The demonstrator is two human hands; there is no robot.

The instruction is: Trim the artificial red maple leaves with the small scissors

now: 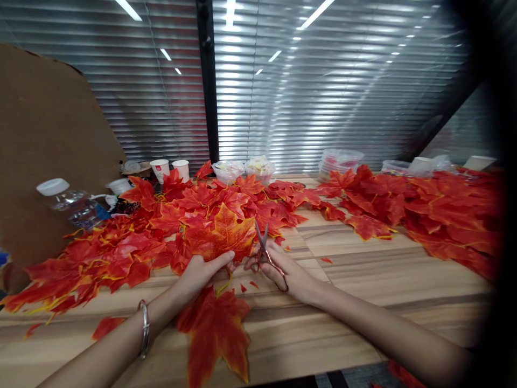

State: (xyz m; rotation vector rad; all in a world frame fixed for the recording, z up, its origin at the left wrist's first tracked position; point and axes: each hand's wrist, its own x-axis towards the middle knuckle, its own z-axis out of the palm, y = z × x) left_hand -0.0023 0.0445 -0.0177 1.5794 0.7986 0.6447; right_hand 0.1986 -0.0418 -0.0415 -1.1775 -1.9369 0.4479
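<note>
My left hand (pixel 208 274) is closed on an orange-red artificial maple leaf (pixel 224 233), its thumb lying over the lower edge. Held in my right hand (pixel 285 272) is a pair of scissors (pixel 263 245) with copper-coloured handles. The blades point up and stand apart, close to the leaf's right edge. Below my left hand, another red maple leaf (pixel 218 334) hangs down towards the table's front edge, its stem near my fingers; whether the hand holds it too I cannot tell. Small red scraps (pixel 253 284) lie on the wood beside it.
A spread of red maple leaves (pixel 129 250) covers the table's left and middle. Another heap (pixel 444 207) lies to the right. A plastic bottle (pixel 75 203), paper cups (pixel 160 170) and clear plastic tubs (pixel 340 160) stand behind. A cardboard panel (pixel 48 129) rises at left.
</note>
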